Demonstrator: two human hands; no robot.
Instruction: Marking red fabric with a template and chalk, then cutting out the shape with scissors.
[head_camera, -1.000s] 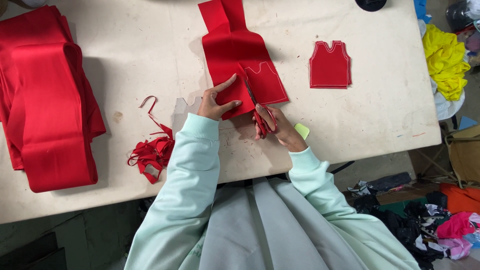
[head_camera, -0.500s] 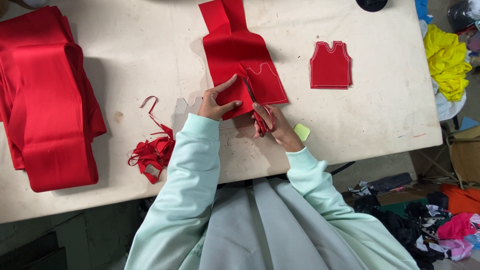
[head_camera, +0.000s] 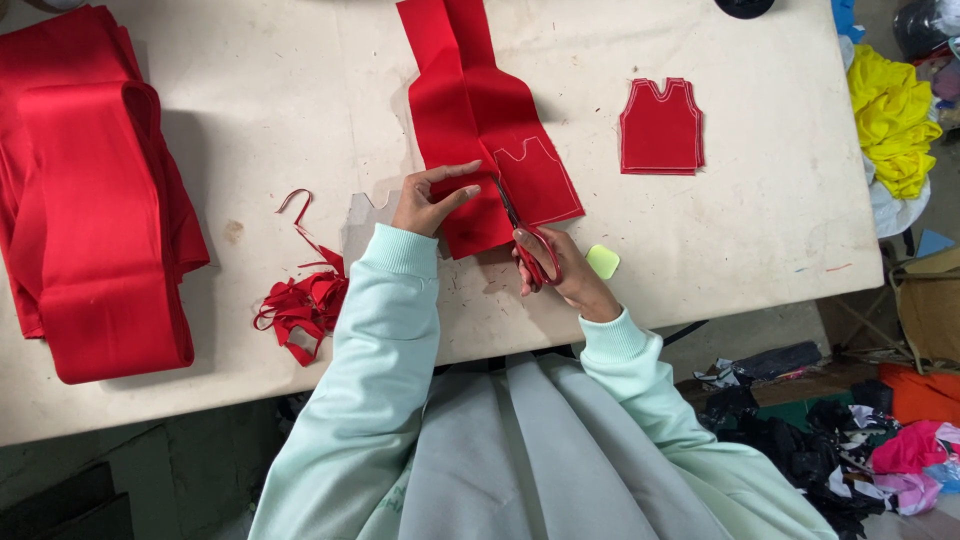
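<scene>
Cream worktable (head_camera: 250, 90), near edge: left hand (head_camera: 428, 200) flat, pinning chalk-marked red fabric panel (head_camera: 480, 130) steady; right hand (head_camera: 560, 275) gripping red-handled scissors (head_camera: 525, 235), blades at the chalk line.

Left hand (head_camera: 432, 200) presses red fabric (head_camera: 480, 130) flat on a pale tabletop (head_camera: 280, 120); right hand (head_camera: 560, 270) grips red-handled scissors (head_camera: 525, 235) cutting into it.
</scene>
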